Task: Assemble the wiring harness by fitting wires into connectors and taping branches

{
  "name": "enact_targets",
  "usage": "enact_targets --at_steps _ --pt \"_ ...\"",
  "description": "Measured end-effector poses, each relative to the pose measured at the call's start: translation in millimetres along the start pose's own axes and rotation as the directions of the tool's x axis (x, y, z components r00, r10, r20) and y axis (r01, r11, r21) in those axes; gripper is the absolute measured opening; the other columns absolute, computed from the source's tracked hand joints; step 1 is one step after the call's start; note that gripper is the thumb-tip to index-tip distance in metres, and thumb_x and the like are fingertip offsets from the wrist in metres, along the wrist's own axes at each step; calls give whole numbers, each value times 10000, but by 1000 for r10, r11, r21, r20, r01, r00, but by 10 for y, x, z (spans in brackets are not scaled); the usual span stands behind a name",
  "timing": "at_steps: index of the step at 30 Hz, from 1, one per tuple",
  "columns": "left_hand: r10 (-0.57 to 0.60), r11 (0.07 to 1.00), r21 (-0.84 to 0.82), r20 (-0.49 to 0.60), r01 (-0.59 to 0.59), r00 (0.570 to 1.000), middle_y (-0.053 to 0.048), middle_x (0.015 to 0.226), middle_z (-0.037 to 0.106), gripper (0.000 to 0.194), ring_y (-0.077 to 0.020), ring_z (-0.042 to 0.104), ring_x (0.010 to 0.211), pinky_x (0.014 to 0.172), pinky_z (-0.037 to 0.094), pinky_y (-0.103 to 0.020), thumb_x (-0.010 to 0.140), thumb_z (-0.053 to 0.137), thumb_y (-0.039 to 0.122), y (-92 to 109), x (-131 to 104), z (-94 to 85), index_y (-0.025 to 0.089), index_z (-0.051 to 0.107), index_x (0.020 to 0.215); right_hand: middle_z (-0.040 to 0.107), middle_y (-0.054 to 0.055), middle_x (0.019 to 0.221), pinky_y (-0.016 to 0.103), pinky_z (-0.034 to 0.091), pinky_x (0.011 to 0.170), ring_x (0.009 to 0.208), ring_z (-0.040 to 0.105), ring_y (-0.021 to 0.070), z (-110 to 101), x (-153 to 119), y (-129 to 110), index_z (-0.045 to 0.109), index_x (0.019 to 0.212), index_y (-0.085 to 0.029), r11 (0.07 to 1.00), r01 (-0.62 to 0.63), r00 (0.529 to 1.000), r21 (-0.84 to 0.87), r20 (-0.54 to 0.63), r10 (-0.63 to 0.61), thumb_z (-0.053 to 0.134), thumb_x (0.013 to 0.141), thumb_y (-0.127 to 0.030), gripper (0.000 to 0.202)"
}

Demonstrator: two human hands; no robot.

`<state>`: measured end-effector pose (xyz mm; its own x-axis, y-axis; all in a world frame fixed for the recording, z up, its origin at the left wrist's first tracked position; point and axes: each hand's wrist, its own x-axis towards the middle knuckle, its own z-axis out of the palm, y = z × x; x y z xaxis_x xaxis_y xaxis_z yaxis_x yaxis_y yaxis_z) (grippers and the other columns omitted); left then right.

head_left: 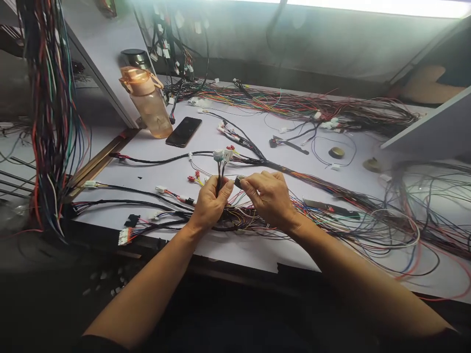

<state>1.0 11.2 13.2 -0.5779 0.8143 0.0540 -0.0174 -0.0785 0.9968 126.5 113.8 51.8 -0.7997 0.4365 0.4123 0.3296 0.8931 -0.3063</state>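
Observation:
Near the middle of the table, my left hand (210,203) is closed around black wires that stand upright, with white connectors (222,156) at their top end. Just to its right, my right hand (270,198) pinches a small dark roll of tape (238,182) between thumb and fingers. The two hands are close together, with the tape near my left thumb. Below and between them lies a bundle of thin coloured wires (245,219), partly hidden by the hands. A black-wrapped harness (294,172) runs behind my right hand.
A bottle (150,110) and a phone (184,132) stand and lie at the back left. Loose wires (294,104) stretch along the back. Hanging wires (51,113) are at the far left. A tape roll (336,152) lies at the right; a person's arm (434,86) shows beyond.

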Motion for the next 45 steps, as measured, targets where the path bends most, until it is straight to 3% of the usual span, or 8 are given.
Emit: enact_targets --at_steps 15,25,31,40,45 --pt "-25 992 -122 -21 22 999 68 639 394 235 -41 345 483 445 313 -178 839 645 380 32 3 10 186 513 831 695 19 797 329 215 744 740 501 154 48 34 -106 634 802 -183 998 -8 1000 -57 -2 8 388 983 -368 356" --pt "-112 948 -290 80 130 991 84 553 322 230 -46 257 473 452 274 -165 832 658 315 87 26 -6 167 485 794 698 15 812 334 191 731 743 520 155 12 88 -129 645 810 -189 996 -60 996 -64 63 64 383 982 -404 381" --pt "-203 907 -357 93 223 975 75 570 327 253 -49 253 482 436 278 -156 785 705 299 138 33 -38 159 495 774 693 13 784 335 177 710 731 528 161 12 142 -32 643 818 -203 999 2 998 -47 63 1 402 972 -424 361" --pt "-285 862 -415 73 289 956 74 616 313 287 -35 242 478 407 260 -136 745 748 254 162 73 -21 156 480 778 709 14 888 333 183 701 785 563 162 -9 227 102 644 888 -196 998 60 978 -18 201 -56 416 974 -374 302" --pt "-297 850 -433 73 299 952 71 614 279 293 -46 251 496 418 270 -136 758 738 240 171 76 -20 167 454 769 690 11 843 312 201 695 771 554 143 50 209 201 625 845 -180 987 82 976 138 190 -107 411 973 -364 311"
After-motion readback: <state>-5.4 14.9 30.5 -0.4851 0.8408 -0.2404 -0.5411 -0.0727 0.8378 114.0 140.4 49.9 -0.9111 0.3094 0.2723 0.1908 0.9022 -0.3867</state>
